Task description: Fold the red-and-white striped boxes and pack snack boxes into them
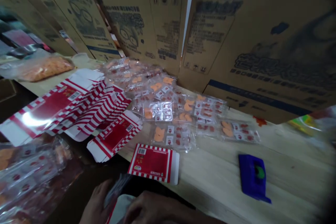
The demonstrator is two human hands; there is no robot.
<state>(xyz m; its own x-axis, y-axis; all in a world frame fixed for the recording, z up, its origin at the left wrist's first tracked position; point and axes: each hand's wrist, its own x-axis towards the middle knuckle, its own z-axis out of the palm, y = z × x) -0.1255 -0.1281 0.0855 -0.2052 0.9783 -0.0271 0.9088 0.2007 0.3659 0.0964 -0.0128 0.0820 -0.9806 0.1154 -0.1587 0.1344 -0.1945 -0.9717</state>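
My left hand and my right hand are low at the bottom edge, below the wooden table. Both close around a blurred red-and-white carton with something clear or grey at its top. Just above them a flat red-and-white striped carton lies on the table edge. A fanned stack of the same flat cartons spreads to the left. Several clear packets with orange pieces and red-and-white stickers cover the middle of the table.
A blue tape dispenser-like tool lies on the table at the right. Large printed cardboard boxes wall the back. A bag of orange items sits far left, and more clear packets pile at the lower left.
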